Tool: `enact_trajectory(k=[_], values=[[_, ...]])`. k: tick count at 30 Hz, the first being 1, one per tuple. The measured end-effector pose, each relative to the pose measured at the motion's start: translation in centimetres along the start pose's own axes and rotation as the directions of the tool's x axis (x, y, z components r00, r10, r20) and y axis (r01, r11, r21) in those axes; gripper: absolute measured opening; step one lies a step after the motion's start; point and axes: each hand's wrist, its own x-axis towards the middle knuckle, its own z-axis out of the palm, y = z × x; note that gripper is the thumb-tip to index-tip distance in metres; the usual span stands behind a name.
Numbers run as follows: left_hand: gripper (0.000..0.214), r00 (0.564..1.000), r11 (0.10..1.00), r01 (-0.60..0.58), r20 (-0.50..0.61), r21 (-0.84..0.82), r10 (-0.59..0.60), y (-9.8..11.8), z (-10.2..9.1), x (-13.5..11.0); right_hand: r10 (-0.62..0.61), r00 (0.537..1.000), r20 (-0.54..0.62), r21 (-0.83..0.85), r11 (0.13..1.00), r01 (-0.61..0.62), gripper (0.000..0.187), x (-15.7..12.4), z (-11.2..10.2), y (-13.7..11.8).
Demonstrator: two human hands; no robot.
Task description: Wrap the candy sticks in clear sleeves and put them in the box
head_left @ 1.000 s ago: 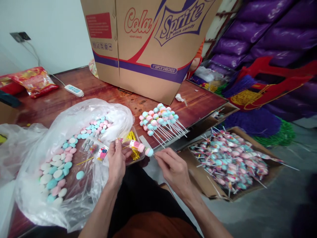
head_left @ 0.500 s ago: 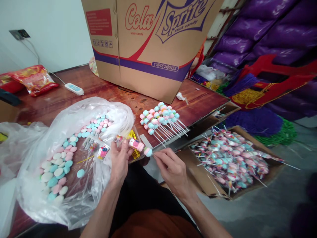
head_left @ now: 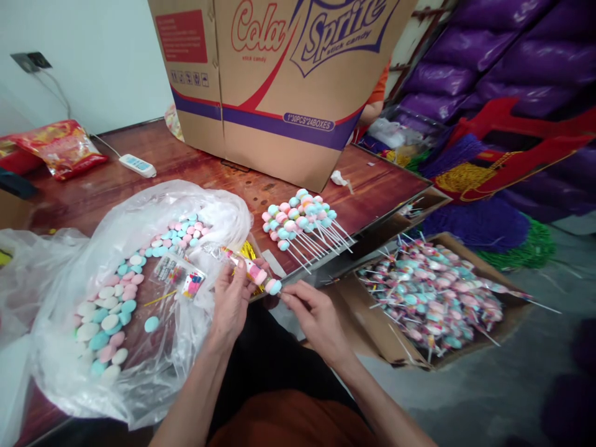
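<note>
My left hand (head_left: 231,304) is closed round a clear printed wrapper sleeve (head_left: 235,256) with a pink and blue candy skewer (head_left: 263,279) partly inside it. My right hand (head_left: 313,313) pinches the skewer's stick end just behind the blue candy piece. Both hands are at the table's front edge, over my lap. A pile of unwrapped candy skewers (head_left: 300,223) lies on the table right behind them. A small stack of printed wrappers (head_left: 181,277) rests on the plastic bag beside my left hand.
A big clear plastic bag (head_left: 135,298) of loose pastel candies covers the wooden table (head_left: 363,186) at left. A large Cola Sprite carton (head_left: 279,81) stands behind. A low cardboard box of wrapped skewers (head_left: 433,298) sits on the floor at right. Yellow twist ties (head_left: 248,253) lie near my left hand.
The skewer has slid a little further left into the wrapper, and my right hand has followed it towards my left hand.
</note>
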Motion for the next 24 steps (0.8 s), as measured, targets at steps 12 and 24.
enact_trajectory(k=[12,24], values=[[0.042,1.000,1.000,0.012,0.010,-0.026,-0.012,-0.4,-0.5,0.2,-0.294,0.954,-0.058,-0.413,0.877,0.245,0.027,-1.4,1.9,-0.1],[0.038,0.996,0.998,0.051,0.072,-0.027,-0.049,-0.3,0.1,-0.6,-0.238,0.964,-0.121,-0.333,0.924,0.186,0.024,-0.3,3.6,-0.3]])
